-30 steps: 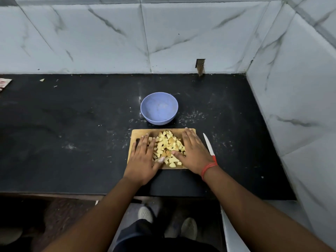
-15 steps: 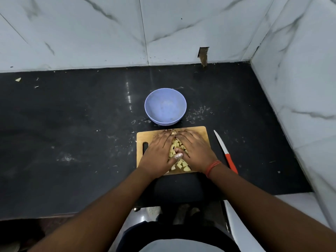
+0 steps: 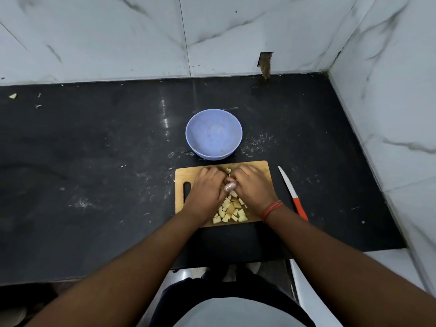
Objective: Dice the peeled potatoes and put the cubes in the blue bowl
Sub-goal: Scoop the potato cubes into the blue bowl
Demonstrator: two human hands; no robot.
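Near the front edge of a dark stone counter (image 3: pixel 94 185), a rectangular wooden cutting board (image 3: pixel 186 174). Just behind the board, apart from it, a round blue plastic bowl (image 3: pixel 213 134). On the board, a heap of pale diced potato cubes (image 3: pixel 230 211), spread toward the near edge. Over the far part of the heap, the left hand (image 3: pixel 207 190) and the right hand (image 3: pixel 253 187), side by side and touching, cupped round cubes. Right of the board, on the counter, a white-bladed knife with an orange handle (image 3: pixel 292 193), tip pointing away. Behind and right of the counter, marble-tiled walls (image 3: pixel 118 36).
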